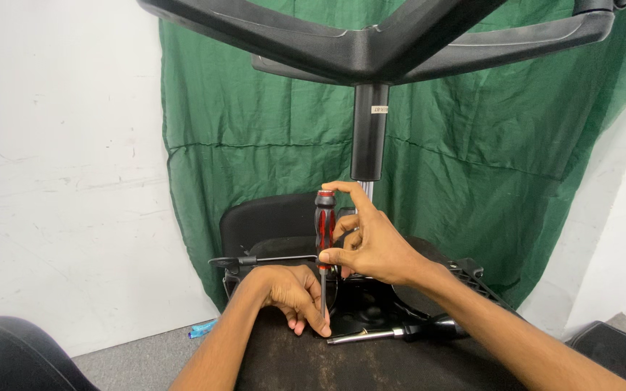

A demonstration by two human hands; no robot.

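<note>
An office chair lies upside down in front of me, its black star base (371,43) overhead and its gas cylinder (369,130) running down to the seat underside (306,362). My right hand (371,242) grips the red and black handle of a screwdriver (324,228), which stands upright. The screwdriver's thin shaft points down onto the seat underside. My left hand (291,293) rests there, its fingertips pinched around the lower end of the shaft near the tip.
A metal lever with a black knob (400,333) lies across the seat underside. A thin black lever (255,261) sticks out to the left. A green cloth (487,130) hangs behind. A small blue object (201,331) lies on the grey floor by the white wall.
</note>
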